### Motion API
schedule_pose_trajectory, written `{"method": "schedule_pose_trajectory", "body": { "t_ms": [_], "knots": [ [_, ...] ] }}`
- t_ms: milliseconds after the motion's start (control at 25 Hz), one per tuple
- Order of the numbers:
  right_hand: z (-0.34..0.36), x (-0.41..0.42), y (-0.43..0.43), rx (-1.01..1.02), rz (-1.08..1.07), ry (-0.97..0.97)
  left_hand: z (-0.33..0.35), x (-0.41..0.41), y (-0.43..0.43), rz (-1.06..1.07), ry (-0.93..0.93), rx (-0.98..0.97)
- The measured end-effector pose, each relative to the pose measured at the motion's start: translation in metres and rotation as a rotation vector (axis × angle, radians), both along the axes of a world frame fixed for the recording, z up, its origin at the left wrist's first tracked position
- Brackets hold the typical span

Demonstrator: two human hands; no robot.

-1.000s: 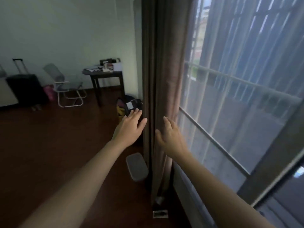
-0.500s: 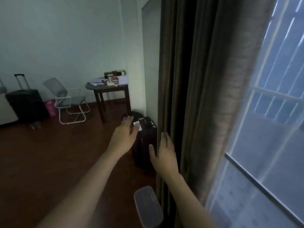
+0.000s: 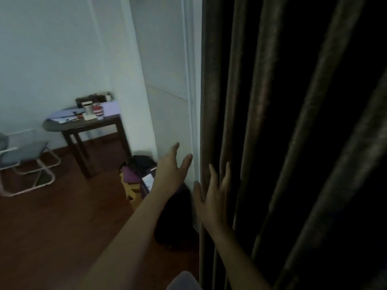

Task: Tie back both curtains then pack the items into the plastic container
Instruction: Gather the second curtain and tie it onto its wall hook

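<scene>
1. Right now the right hand [image 3: 215, 193] is spread wide, fingers [image 3: 227, 174] laid flat against the leading folds of the curtain [image 3: 261, 122], holding nothing.
2. Just beside it, the left hand [image 3: 170, 172] is also open and empty, fingers fanned toward the white wall edge [image 3: 193, 101], apart from the cloth.
3. The curtain hangs in deep vertical pleats and fills the right half of the view, its near edge running down along the wall edge. No tie-back shows here.
4. It looks like thick, heavy, soft cloth: it should bunch easily yet sag and slide if gripped loosely. Best to gather several pleats together at about waist height, both hands wrapping around the bundle, not pinching 1 fold.
5. At the bottom edge sits a pale rounded thing, probably the plastic container [image 3: 184, 281]; too little shows to be sure.
6. Behind the left forearm, dark bags [image 3: 144, 166] rest on the wooden floor [image 3: 62, 227].
7. Farther off stands a table [image 3: 88, 124] carrying small items, with a folding chair [image 3: 27, 160] near it.
</scene>
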State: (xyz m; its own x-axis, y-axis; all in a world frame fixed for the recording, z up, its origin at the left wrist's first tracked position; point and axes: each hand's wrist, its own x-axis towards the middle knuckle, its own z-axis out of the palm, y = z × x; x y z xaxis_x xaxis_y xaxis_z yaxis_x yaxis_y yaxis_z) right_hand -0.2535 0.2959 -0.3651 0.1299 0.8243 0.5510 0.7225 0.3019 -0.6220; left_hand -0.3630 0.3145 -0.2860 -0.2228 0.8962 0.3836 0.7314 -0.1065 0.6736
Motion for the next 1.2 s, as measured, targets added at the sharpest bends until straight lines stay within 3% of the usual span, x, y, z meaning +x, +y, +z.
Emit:
{"method": "schedule_pose_trajectory", "body": {
  "t_ms": [240,480,640,720,880,1040,1200],
  "knots": [
    [0.007,-0.023,0.063,0.123,-0.358,0.031,0.026,0.011,0.111,-0.55,-0.218,0.041],
    [0.07,-0.034,0.069,0.308,-0.447,0.271,0.063,0.016,0.143,-0.85,-0.42,0.019],
    [0.105,-0.027,0.06,0.385,-0.509,0.192,0.091,0.01,0.146,-1.021,-0.388,0.063],
    [0.106,-0.023,0.054,0.321,-0.541,0.161,0.089,0.008,0.145,-1.022,-0.228,0.127],
    [0.072,-0.019,0.054,-0.07,-0.619,0.034,0.076,0.009,0.152,-0.918,-0.04,0.147],
    [0.043,-0.017,0.036,-0.053,-0.673,0.08,0.066,-0.004,0.179,-0.688,-0.104,0.161],
    [0.01,-0.031,0.032,-0.06,-0.619,-0.007,0.064,0.007,0.163,-0.851,-0.04,0.115]
  ]
}}
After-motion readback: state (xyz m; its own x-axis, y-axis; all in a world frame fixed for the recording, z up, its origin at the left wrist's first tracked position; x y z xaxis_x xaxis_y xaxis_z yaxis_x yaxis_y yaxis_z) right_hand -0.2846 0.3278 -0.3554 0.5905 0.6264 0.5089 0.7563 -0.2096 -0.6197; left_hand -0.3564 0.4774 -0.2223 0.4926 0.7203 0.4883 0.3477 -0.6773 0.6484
